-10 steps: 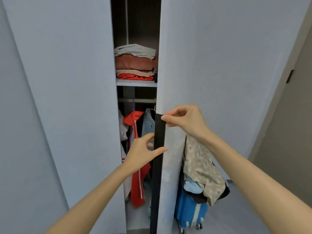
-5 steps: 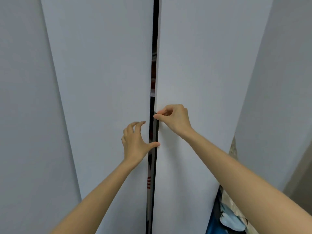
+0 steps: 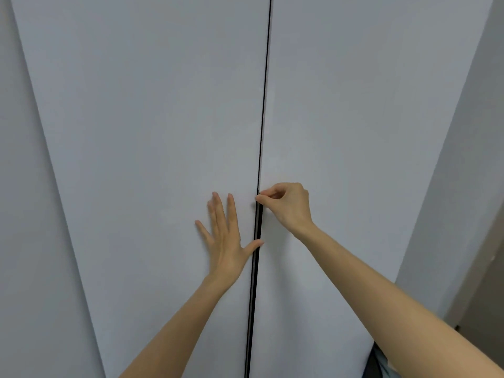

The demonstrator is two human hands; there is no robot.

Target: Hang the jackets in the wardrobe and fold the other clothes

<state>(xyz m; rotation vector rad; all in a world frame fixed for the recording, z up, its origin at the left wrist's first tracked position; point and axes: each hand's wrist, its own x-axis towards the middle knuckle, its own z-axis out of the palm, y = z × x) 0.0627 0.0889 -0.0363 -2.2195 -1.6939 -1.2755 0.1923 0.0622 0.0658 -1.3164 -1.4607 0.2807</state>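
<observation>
Two pale grey wardrobe doors fill the view, the left door (image 3: 152, 132) and the right door (image 3: 368, 118), meeting at a thin dark seam. A black handle strip (image 3: 256, 268) runs down the right door's inner edge. My left hand (image 3: 225, 236) lies flat on the left door with fingers straight and spread, its thumb reaching the strip. My right hand (image 3: 286, 204) has curled fingers pinching the top of the black strip. The jackets and folded clothes inside are hidden behind the doors.
A grey wall (image 3: 469, 159) stands to the right of the wardrobe, with a doorway edge at the far right. A bit of dark and light blue fabric (image 3: 377, 364) shows at the bottom right, below my right forearm.
The doors have swung together from a wide gap showing clothes to a thin seam. My left hand went from the door edge to lying flat on the left door.
</observation>
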